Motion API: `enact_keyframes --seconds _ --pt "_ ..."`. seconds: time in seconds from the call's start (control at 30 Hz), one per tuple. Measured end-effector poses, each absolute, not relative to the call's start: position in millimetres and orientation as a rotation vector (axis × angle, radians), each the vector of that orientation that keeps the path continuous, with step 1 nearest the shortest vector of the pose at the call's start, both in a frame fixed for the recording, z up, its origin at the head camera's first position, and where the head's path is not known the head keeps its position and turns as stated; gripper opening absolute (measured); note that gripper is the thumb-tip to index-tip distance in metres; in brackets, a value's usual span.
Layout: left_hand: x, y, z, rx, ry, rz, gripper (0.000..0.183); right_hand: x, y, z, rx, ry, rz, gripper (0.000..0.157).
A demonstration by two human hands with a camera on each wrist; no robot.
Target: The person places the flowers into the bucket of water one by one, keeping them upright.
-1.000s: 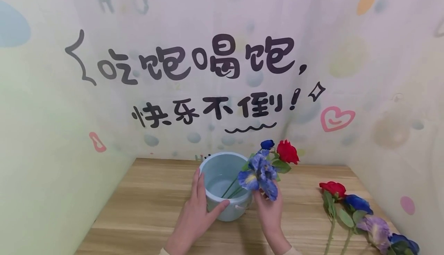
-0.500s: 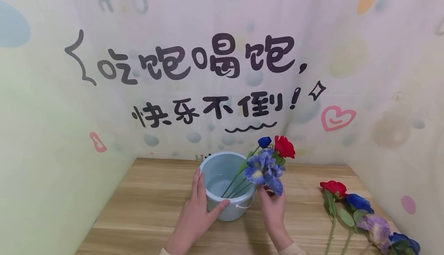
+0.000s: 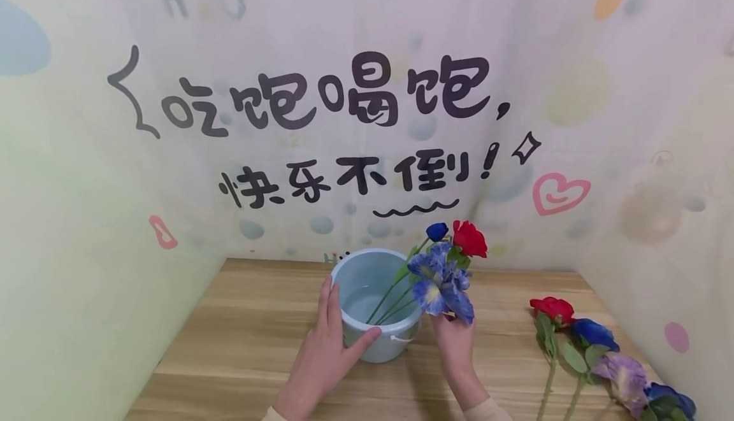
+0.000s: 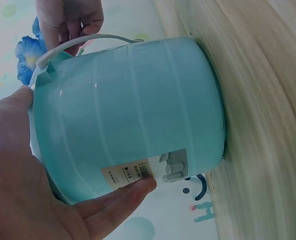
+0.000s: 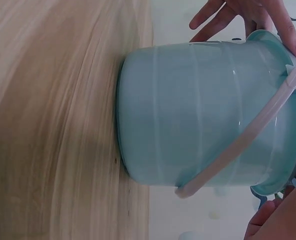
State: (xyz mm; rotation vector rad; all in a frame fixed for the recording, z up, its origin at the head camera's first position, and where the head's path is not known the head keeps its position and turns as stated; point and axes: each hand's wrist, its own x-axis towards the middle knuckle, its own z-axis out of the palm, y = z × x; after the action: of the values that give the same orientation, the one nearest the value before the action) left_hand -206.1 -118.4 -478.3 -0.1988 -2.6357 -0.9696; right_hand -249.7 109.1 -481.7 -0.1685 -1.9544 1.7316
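Observation:
A light blue bucket (image 3: 383,346) with a white handle stands upright on the wooden table. My left hand (image 3: 321,351) holds its left side, thumb over the near rim and fingers along the outer wall, as the left wrist view also shows. At the right rim, my right hand (image 3: 455,348) has curled fingers just under the flower heads and holds their stems; the exact grip is hidden by petals. Those flowers are a blue iris (image 3: 440,281), a red rose (image 3: 470,239) and a dark blue bud (image 3: 437,232). Their green stems lean inside the bucket.
On the table's right lie more flowers: a red rose (image 3: 553,309), a blue one (image 3: 595,334), a purple one (image 3: 622,379) and another blue one (image 3: 669,402). A printed cloth wall (image 3: 321,230) rises behind the table (image 3: 229,344).
My right hand and the flower heads have shifted slightly right and away from the bucket's middle. The stems fan out more inside. The left hand and bucket stay put.

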Motion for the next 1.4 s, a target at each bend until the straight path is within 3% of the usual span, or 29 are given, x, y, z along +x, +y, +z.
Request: enact_keyframes --seconds 0.37,0.53,0.7,0.83,0.97,1.17,1.4 --pt "-206.1 -118.9 -476.7 -0.202 -2.632 -0.978 0.114 -241.1 130.0 -486.3 -0.146 -2.052 1.842 0.037" --pt "-206.9 -118.0 -477.6 -0.206 -2.627 -0.977 0.115 -240.6 153.8 -495.5 -0.086 -2.134 1.674 0.025" --pt "-209.2 -117.0 -477.4 -0.207 -2.629 -0.972 0.114 -253.5 219.8 -488.6 0.059 -2.366 1.098 0.016" --pt "-209.5 -116.9 -478.1 -0.204 -2.631 -0.966 0.115 -259.6 282.7 -473.8 -0.133 -2.584 0.711 0.024" --pt "-208.5 -118.3 -479.2 -0.193 -2.641 -0.967 0.116 -262.6 322.6 -473.7 -0.297 -2.844 0.631 0.033" --pt "-208.7 -119.1 -478.1 -0.195 -2.631 -0.984 0.116 -265.9 337.4 -488.7 -0.285 -3.109 0.654 0.038" --pt "-206.8 -118.0 -477.7 -0.190 -2.644 -0.991 0.116 -268.5 335.1 -502.4 -0.322 -3.112 0.737 0.028"
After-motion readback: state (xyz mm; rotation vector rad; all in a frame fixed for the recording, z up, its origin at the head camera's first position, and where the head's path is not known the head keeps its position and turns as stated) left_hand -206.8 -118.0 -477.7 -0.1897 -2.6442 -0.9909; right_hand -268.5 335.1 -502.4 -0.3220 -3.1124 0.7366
